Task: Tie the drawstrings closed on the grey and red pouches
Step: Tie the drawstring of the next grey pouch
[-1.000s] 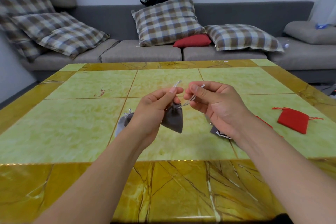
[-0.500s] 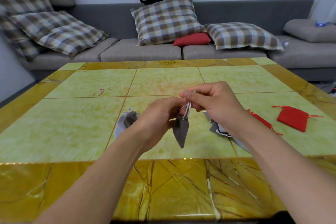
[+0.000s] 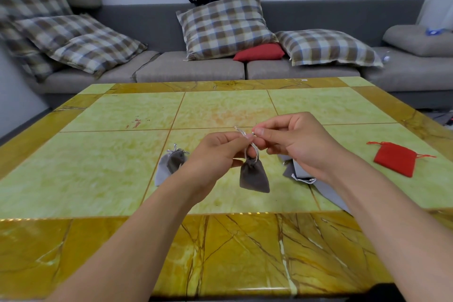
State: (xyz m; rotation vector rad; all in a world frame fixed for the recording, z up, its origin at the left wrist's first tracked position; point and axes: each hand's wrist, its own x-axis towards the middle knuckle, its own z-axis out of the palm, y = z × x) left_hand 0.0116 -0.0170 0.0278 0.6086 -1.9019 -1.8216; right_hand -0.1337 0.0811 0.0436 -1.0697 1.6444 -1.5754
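Both hands pinched the pale cord: the left hand (image 3: 215,152) and right hand (image 3: 294,144) met above the table's middle, with a grey pouch (image 3: 253,175) hanging beneath (soft velvety cloth, surely very light). The thin cord (image 3: 250,148) looked slippery, best gripped near its ends. A flat red pouch (image 3: 394,158) lay near the table's (image 3: 98,154) right edge.

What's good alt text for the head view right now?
Both hands, left and right, pinch the drawstring of a grey pouch hanging above a green and yellow table. More grey pouches lie behind the hands, a red pouch lies at the right, and a sofa with cushions stands beyond.
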